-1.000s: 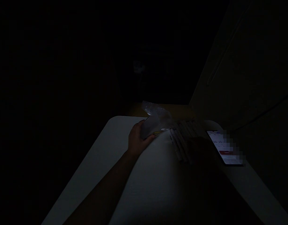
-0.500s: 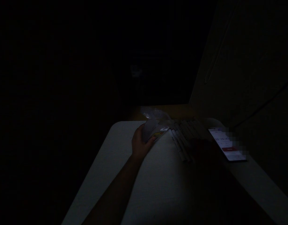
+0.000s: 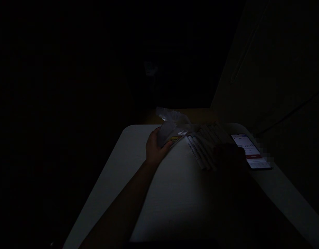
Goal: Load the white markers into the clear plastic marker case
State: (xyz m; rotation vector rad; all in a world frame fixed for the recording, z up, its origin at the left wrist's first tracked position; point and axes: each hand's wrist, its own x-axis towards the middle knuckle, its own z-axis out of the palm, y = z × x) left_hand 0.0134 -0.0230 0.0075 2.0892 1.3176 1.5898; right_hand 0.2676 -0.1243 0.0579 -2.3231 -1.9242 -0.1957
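My left hand (image 3: pixel 154 148) is closed around a clear plastic pouch (image 3: pixel 166 130) with a yellow label, thumb on its near edge. The pouch's loose flap rises towards the far edge of the table. To its right, several pale capped marker pens (image 3: pixel 196 152) lie side by side in a slanted row. My right hand (image 3: pixel 228 155) is a dark shape in deep shadow at the right end of the pens. Its fingers cannot be made out, nor whether it holds a pen.
The white table (image 3: pixel 172 193) has rounded far corners. A lit phone (image 3: pixel 251 152) showing a running timer lies at its right edge. A dark cable (image 3: pixel 291 114) runs along the wall on the right. The surroundings are almost black.
The whole scene sits slightly higher in the picture, as the camera has tilted down. My left hand keeps its hold on the pouch. My right hand stays by the pens, in shadow.
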